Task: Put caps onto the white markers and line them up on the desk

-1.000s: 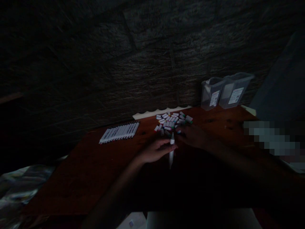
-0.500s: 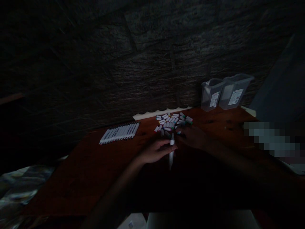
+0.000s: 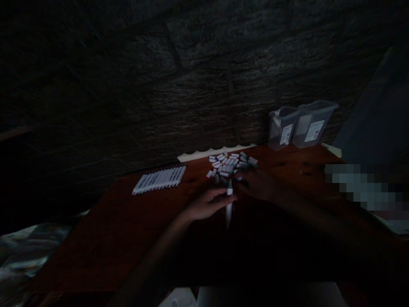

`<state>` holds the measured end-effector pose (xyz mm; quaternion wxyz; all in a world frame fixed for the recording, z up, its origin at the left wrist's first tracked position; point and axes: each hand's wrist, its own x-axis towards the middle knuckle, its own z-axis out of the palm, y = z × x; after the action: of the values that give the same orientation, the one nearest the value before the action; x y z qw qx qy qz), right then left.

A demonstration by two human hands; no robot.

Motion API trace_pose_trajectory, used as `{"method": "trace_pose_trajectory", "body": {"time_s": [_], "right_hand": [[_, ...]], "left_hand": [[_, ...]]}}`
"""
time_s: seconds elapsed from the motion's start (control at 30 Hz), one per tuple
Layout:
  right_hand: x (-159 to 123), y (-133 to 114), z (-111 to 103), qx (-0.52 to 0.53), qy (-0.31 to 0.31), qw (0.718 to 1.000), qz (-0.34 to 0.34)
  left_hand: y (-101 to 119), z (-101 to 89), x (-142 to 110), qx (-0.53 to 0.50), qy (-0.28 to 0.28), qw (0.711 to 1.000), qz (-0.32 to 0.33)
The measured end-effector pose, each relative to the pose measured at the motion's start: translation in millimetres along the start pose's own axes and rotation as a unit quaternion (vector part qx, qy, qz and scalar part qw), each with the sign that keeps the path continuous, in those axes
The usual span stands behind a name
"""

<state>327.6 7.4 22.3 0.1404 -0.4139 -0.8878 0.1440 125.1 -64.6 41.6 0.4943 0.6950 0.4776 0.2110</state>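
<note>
My left hand [image 3: 207, 203] is closed on a white marker [image 3: 229, 209], held roughly upright between thumb and fingers, its bare tip pointing up. Beside it on the right, my right hand [image 3: 258, 184] has its fingers bent together around a small marker cap [image 3: 239, 179] with a bluish end; the dim light hides part of this grip. Just beyond both hands lies a loose pile of marker caps [image 3: 227, 163], white with coloured ends. To the left, a neat row of white markers [image 3: 159, 178] lies side by side on the wooden table [image 3: 118, 230].
Two clear plastic bins [image 3: 281, 128] with labels stand at the back right against the dark stone-patterned wall [image 3: 191, 85]. A pale scalloped strip [image 3: 214, 152] lies along the wall behind the caps. Shiny plastic wrapping [image 3: 35, 247] sits beyond the table's left edge.
Both hands stay almost where they were, still holding the marker and the cap. The whole view has shifted very slightly.
</note>
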Motion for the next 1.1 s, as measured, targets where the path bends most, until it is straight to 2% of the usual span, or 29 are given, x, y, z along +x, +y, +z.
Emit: {"method": "trace_pose_trajectory", "body": {"time_s": [1.1], "right_hand": [[0.2,-0.6,-0.4,-0.013,-0.003,1.0,0.0]], "left_hand": [[-4.0,-0.3,0.0,0.002,0.0,1.0,-0.009]]}}
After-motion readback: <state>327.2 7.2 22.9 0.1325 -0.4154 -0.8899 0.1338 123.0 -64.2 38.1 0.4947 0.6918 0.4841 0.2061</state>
